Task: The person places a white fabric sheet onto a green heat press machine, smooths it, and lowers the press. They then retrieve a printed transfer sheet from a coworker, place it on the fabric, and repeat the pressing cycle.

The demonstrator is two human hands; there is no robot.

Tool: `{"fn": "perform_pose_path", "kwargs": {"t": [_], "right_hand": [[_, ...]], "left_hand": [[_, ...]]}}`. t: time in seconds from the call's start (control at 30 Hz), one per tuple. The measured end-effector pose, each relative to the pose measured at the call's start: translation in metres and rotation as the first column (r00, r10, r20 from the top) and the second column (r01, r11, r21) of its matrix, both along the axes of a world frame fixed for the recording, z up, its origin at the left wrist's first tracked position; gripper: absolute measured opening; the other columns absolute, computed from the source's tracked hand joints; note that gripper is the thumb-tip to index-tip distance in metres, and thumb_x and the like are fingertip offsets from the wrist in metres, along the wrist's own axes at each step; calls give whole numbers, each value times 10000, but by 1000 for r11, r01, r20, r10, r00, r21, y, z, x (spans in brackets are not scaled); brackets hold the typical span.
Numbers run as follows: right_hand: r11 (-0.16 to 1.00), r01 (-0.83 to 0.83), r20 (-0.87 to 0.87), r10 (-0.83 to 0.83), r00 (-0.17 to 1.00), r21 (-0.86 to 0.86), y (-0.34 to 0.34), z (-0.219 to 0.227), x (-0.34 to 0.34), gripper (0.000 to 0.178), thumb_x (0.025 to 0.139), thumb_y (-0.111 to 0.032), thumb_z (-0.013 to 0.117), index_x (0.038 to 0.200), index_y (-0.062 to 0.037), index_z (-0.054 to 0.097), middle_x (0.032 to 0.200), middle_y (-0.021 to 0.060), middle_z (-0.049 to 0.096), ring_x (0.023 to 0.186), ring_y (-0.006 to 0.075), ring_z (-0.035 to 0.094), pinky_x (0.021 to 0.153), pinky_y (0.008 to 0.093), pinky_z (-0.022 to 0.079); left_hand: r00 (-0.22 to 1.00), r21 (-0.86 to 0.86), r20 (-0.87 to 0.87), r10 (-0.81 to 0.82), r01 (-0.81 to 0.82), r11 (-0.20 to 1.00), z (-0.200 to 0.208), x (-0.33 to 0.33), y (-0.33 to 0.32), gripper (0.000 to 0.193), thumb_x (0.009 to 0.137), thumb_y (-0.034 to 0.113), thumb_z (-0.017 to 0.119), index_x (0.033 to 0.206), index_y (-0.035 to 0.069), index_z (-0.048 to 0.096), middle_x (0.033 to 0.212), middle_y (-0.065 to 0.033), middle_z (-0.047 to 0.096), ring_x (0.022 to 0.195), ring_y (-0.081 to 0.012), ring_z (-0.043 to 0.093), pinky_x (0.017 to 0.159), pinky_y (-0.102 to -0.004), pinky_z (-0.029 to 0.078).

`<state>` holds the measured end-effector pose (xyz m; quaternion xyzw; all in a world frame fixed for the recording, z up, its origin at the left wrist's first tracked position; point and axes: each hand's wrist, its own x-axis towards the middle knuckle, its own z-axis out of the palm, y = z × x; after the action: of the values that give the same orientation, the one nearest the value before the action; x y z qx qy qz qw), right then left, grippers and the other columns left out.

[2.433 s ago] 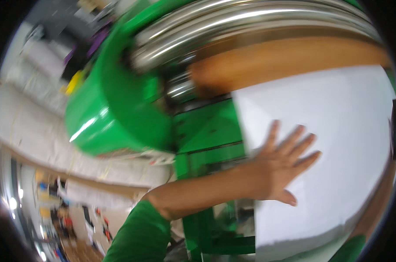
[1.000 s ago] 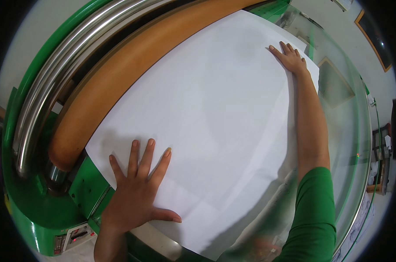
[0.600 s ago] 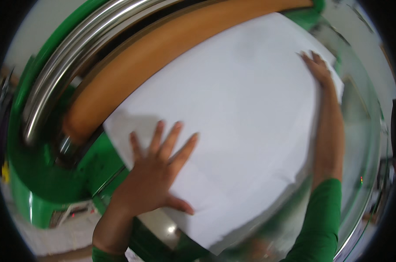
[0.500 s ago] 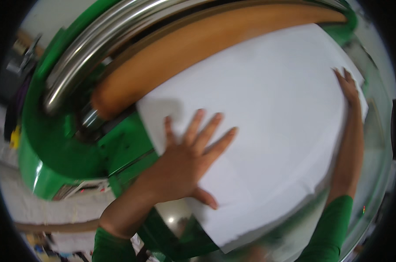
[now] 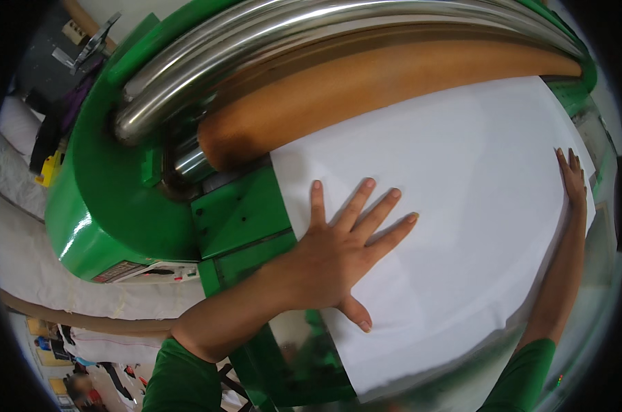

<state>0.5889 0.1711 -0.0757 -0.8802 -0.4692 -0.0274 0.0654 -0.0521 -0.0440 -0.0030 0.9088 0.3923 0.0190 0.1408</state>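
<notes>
A large white sheet, paper or thin cloth, lies spread on the bed of a green machine. Its far edge meets a long orange-brown roller; whether it passes under the roller is hidden. My left hand rests flat on the sheet's left part, fingers spread wide and thumb pointing toward me. At the right edge, my right hand lies with fingers stretched forward on the sheet. Neither hand grips anything. The near edge of the sheet is slightly wavy.
Shiny metal rollers run behind the orange-brown one. The machine's rounded green housing stands at the left, with a green side plate beside the sheet. Pale cloth and a blurred person appear farther left.
My view has shifted, so the machine, sheet and hands sit farther right in the picture. Both hands stay flat on the sheet in about the same places.
</notes>
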Motion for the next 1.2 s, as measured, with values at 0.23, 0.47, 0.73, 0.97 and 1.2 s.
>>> {"fn": "perform_pose_path", "kwargs": {"t": [0.23,0.47,0.73,0.97,1.2], "right_hand": [[994,16,40,-11,999,-108,-14,6,-36,924,930,-845,282,1670,-301,178,1721,138,200,1573,413,189,1253,620,126],[987,-162,104,163,981,-17,-28,52,-111,925,912,-877,252,1648,-318,271,1725,124,188,1588,409,122,1264,601,86],[981,-192,75,194,978,-29,-87,31,-101,872,913,-851,358,1622,-345,338,1712,98,246,1583,341,200,1272,553,159],[993,-120,16,119,993,17,-84,30,-95,909,876,-897,344,1613,-364,354,1707,85,263,1580,338,211,1267,576,163],[995,-97,76,99,992,-27,-91,30,-96,947,827,-940,365,1599,-392,375,1708,88,262,1579,341,214,1259,597,167]], "left_hand": [[991,-125,-134,27,-44,991,20,7,14,1345,506,865,696,1584,122,389,1671,-185,248,1538,-489,167,1075,-860,70],[973,-8,74,218,-218,976,3,29,11,1068,703,790,715,1447,49,522,1565,-207,379,1489,-465,272,1015,-889,73],[986,10,-114,-122,124,992,-3,19,3,1336,550,1019,502,1588,182,424,1663,-301,200,1523,-574,75,1056,-869,35],[971,22,-196,-140,147,989,1,18,-2,1343,546,1035,472,1585,186,431,1675,-290,158,1525,-569,34,1040,-881,39],[968,4,-189,-163,167,986,-1,12,-4,1212,582,1004,505,1558,286,476,1669,-291,160,1521,-576,33,1028,-890,37]]}}
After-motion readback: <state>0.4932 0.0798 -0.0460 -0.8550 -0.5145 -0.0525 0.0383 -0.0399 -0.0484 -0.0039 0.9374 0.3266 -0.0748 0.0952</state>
